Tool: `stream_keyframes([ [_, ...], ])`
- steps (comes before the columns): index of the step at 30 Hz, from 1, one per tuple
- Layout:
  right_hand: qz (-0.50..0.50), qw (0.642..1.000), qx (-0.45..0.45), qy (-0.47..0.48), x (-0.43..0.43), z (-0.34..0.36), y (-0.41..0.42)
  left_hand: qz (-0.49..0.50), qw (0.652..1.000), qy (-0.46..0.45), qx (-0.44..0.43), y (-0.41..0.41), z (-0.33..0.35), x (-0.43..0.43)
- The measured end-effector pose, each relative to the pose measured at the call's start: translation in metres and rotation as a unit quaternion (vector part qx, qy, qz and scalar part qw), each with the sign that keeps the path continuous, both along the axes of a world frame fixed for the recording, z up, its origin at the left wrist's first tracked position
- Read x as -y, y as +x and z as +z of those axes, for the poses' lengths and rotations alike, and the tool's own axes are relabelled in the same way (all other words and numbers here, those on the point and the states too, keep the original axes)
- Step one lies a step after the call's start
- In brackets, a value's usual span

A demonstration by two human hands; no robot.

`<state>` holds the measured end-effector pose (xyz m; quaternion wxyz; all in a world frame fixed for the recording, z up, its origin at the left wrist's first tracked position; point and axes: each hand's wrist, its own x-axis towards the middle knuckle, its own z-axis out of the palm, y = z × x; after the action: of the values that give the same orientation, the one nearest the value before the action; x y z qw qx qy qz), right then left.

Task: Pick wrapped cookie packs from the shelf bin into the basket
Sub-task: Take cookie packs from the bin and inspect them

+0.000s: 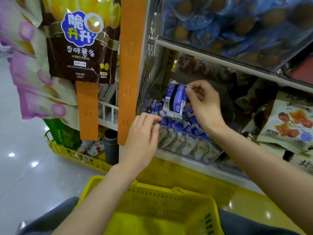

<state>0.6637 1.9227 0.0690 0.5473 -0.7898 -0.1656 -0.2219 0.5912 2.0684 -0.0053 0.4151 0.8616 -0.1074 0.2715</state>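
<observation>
A yellow plastic basket [169,189] sits below the clear plastic shelf bin [191,147]. The left hand [144,138] rests on the bin's rim, grip slack and empty. Above the bin, the right hand [204,106] has its grip pinched on a blue-and-white film-wrapped cookie pack [174,99]. The pack is probably light, crinkly, slippery and crushable, so it is best held by its edges.

Tight slot into the bin, wide open below

The shelf bin [189,148] opens only upward, between its clear front wall and the shelf rail [220,61] above. A wire side panel [152,78] and orange upright [132,65] box in the left, and snack bags [288,122] crowd the right. The left hand [144,136] at the front edge and the right hand [205,106], pinching a cookie pack [175,99] over the packed rows [181,125], fill most of that gap. The yellow basket [169,189] mouth below is wide open.
</observation>
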Motion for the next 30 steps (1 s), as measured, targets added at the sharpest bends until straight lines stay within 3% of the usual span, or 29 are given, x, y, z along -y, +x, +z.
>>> stream_keyframes([
  [2, 0.029, 1.000, -0.010, -0.004, 0.006, -0.004, -0.027, 0.019, 0.996, -0.088, -0.013, -0.011, 0.005, 0.005],
  [4, 0.072, 0.996, -0.043, 0.007, 0.011, -0.014, -0.050, 0.009, 0.977, -0.197, -0.084, -0.020, 0.010, 0.008],
  [7, 0.134, 0.986, -0.093, 0.022, 0.013, -0.036, -0.081, -0.072, 0.897, -0.356, -0.251, -0.033, 0.014, 0.010],
  [10, 0.148, 0.972, -0.170, 0.062, 0.011, -0.056, -0.098, -0.129, 0.860, -0.358, -0.341, -0.050, 0.009, 0.012],
  [16, 0.147, 0.930, -0.318, 0.111, 0.007, -0.079, -0.114, -0.078, 0.891, -0.318, -0.315, -0.061, -0.009, 0.012],
  [26, 0.139, 0.933, -0.327, 0.056, 0.007, -0.094, -0.123, -0.048, 0.873, -0.369, -0.316, -0.074, -0.027, 0.021],
  [30, 0.131, 0.952, -0.278, -0.003, 0.010, -0.098, -0.125, -0.031, 0.872, -0.366, -0.325, -0.074, -0.028, 0.022],
])
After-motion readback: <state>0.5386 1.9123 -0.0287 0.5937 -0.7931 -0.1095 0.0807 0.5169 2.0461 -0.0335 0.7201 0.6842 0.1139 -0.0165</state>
